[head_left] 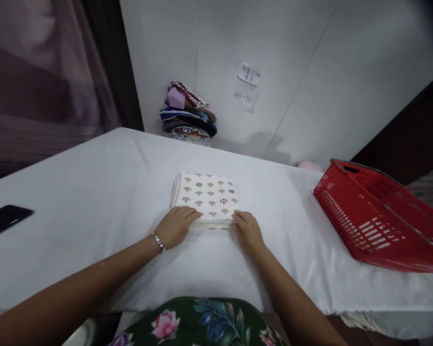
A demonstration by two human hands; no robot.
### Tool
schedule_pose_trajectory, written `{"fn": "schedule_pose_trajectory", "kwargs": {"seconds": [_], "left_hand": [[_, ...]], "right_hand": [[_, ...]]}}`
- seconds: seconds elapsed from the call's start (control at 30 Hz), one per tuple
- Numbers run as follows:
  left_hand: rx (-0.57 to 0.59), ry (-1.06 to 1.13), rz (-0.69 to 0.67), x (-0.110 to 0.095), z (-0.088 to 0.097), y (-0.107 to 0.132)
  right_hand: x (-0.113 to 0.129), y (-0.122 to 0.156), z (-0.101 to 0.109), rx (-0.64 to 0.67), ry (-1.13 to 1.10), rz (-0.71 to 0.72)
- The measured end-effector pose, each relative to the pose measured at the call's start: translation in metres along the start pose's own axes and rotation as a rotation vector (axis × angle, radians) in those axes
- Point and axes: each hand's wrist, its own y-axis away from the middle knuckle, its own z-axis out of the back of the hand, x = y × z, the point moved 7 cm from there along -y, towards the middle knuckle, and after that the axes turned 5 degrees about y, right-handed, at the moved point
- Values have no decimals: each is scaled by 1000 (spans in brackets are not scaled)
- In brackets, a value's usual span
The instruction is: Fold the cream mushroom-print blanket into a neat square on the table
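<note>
A folded white cloth (210,194) printed with small mushrooms lies on the white-covered table in front of me. Most of the mushrooms are grey-beige, with a few in red, green and blue. At the cloth's near left corner, my left hand (176,227) is closed on the edge, its fingers over the top layer. My right hand (249,233) pinches the near right corner, with its fingertips on the fold. Several layers show along the front edge between my hands. Both thumbs are partly hidden.
A red plastic basket (368,216) with metal handles stands at the right on the white tablecloth (94,202). Against the back wall is a stack of folded fabrics (189,115). A dark flat phone-like object (7,221) lies at the left. Paper notes (248,74) hang on the wall.
</note>
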Motion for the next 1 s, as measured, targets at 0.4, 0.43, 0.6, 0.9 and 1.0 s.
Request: {"fn": "schedule_pose_trajectory", "kwargs": {"seconds": [0.4, 0.43, 0.6, 0.9, 1.0], "left_hand": [[17, 238, 68, 25, 7, -3], [9, 245, 83, 27, 6, -4], [-25, 250, 122, 33, 4, -5], [-48, 226, 240, 39, 1, -8], [-56, 207, 259, 40, -1, -8]], "right_hand": [[-8, -9, -3, 61, -41, 15], [-5, -8, -1, 43, -35, 28], [24, -4, 10, -75, -8, 105], [61, -11, -11, -51, 21, 294], [73, -15, -19, -39, 28, 360]]}}
